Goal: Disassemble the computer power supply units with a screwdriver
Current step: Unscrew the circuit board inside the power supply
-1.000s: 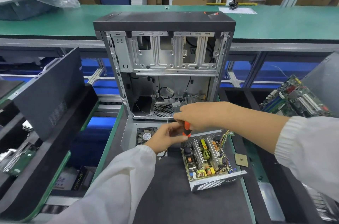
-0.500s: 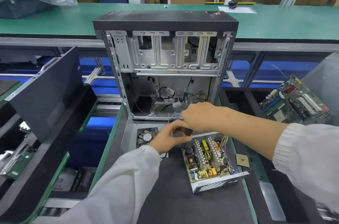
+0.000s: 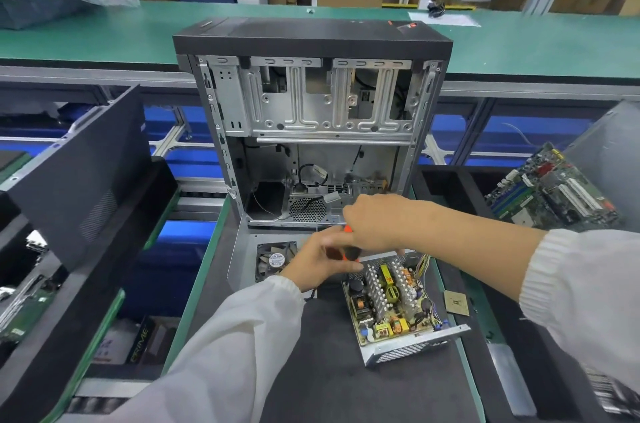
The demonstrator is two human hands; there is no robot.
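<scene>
Showing the bench: a dark work mat (image 3: 346, 388) carries every item below, giving a flat, non-slip base for screw work
Computer case (image 3: 311, 118): stands upright at the far end of the mat, side panel off and interior largely stripped; parked behind the work so that the near area stays free
Side panel (image 3: 79, 173): leans tilted in the bin to the person's left, set apart from the work area
Motherboard (image 3: 550, 187): lies tilted in the tray at the right, well apart from the hands, sorted by type
Power supply unit (image 3: 398, 305): lies on the mat in front of the case with its cover off and its board facing up, so that the board screws can be reached from above
Fan (image 3: 275, 260): lies flat just left of the unit, beside the left hand
Right hand (image 3: 377, 225): fingers curled round the top of the screwdriver (image 3: 346, 251), above the unit's far left corner; judged to be driving it
Left hand (image 3: 318, 258): fingers around the orange handle lower down, probably steadying the tool; the exact closure is blurred
Chip (image 3: 456, 302): lies flat on the mat just right of the unit
</scene>
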